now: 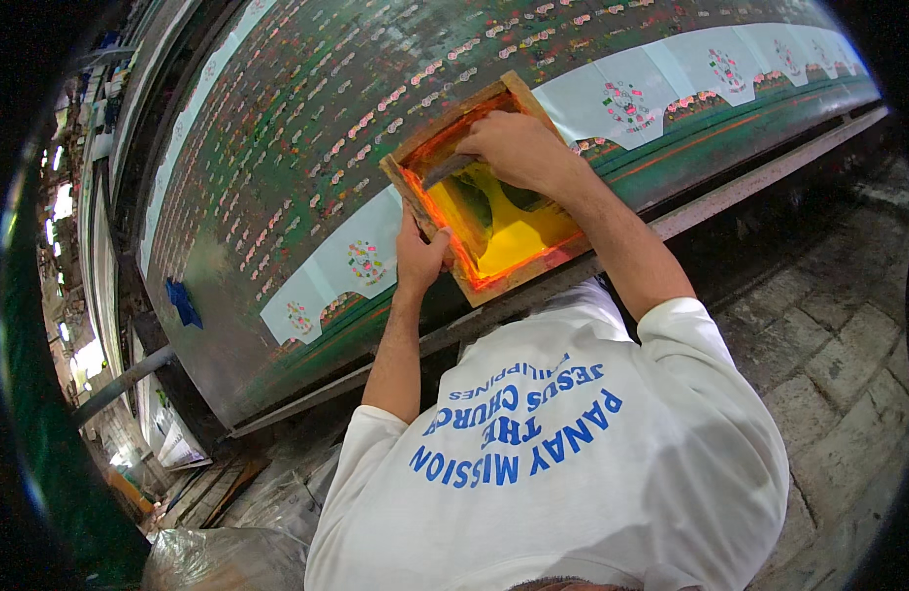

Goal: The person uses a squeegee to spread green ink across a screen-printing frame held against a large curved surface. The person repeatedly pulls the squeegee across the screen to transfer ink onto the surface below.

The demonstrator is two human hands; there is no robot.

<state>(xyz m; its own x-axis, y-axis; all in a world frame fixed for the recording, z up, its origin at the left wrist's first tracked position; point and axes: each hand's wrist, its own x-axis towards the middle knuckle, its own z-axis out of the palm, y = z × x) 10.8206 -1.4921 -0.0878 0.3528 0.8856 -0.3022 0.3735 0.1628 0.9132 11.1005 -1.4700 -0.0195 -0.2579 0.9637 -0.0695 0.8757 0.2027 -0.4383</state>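
Note:
A wooden screen-printing frame [525,277] lies tilted across the near edge of a long table. Bright yellow ink [523,232] covers much of its mesh, and orange stains line its inner sides. My left hand [422,256] grips the frame's left side, thumb on top, the other fingers partly hidden. Inside the frame, toward its far side, my right hand [519,148] is closed on a dark flat-edged squeegee [449,171], mostly covered by my fingers. White cut sheets [627,98] with round colourful prints lie in a row on both sides of the frame.
The long dark-green table [307,128] carries many rows of small printed marks. A blue scrap [184,302] sits near its left end. A rail [770,175] runs along the near edge, above a paved block floor [819,364]. Clear plastic [228,559] lies at lower left.

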